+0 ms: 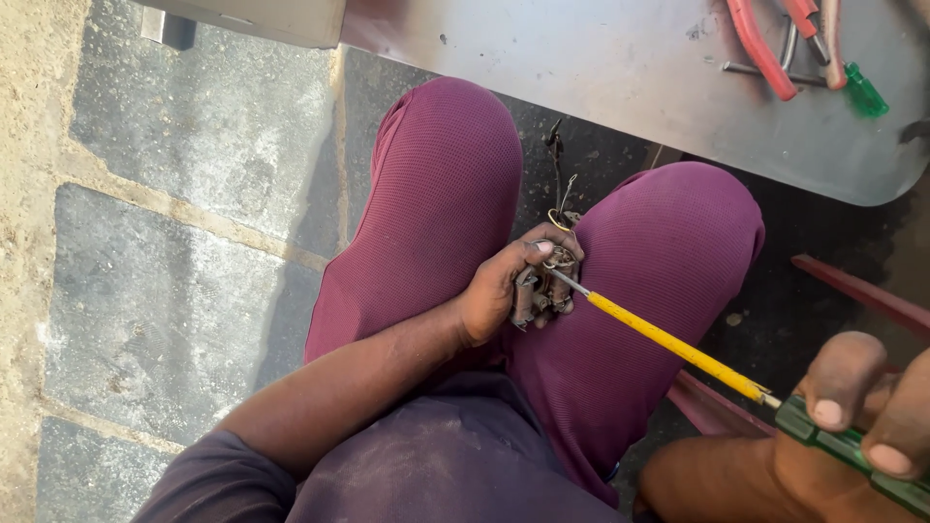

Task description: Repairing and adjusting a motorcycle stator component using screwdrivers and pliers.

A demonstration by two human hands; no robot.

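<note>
My left hand (504,287) rests between my knees and grips a small, dirty metal part (547,289) with thin wires sticking up from it. My right hand (857,416) at the lower right holds the green handle of a long screwdriver (678,345) with a yellow shaft. The bare metal tip of the screwdriver touches the part in my left hand. My legs in maroon trousers (436,203) frame both hands.
A grey metal table (601,68) stands ahead, above my knees. Red-handled pliers (775,48) and a small green screwdriver (865,93) lie on its right end. Stone paving (184,252) with sandy joints lies to the left. A dark red bar (857,291) crosses at the right.
</note>
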